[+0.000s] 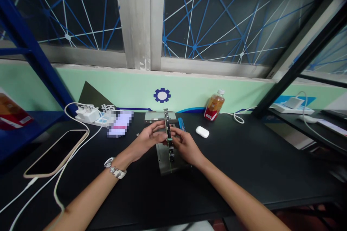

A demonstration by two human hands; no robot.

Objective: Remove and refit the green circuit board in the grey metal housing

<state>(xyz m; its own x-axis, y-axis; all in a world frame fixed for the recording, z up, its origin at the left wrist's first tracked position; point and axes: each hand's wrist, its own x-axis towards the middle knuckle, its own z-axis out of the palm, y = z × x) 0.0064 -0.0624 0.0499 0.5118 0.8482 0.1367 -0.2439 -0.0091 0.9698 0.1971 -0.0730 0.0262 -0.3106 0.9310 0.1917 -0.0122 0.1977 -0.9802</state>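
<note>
A circuit board (168, 135) stands on edge between my hands, seen almost end-on, with connectors along its near side. My left hand (151, 135) is closed on its left face, the thumb lying against it. From the other side, my right hand (187, 144) grips the board's right face with bent fingers. Beneath it lies a flat grey metal panel (169, 168) on the black desk. Behind the hands sits another flat grey panel (155, 116), and a small blue item (181, 124) is beside it; I cannot make out its kind.
A white earbud case (202, 131) and a drink bottle (214, 105) are to the right. Leftward lie a phone (56, 153), a white charging cable (61, 173) and a power strip (101, 118). A blue post (35, 57) and a black post (292, 65) flank the desk.
</note>
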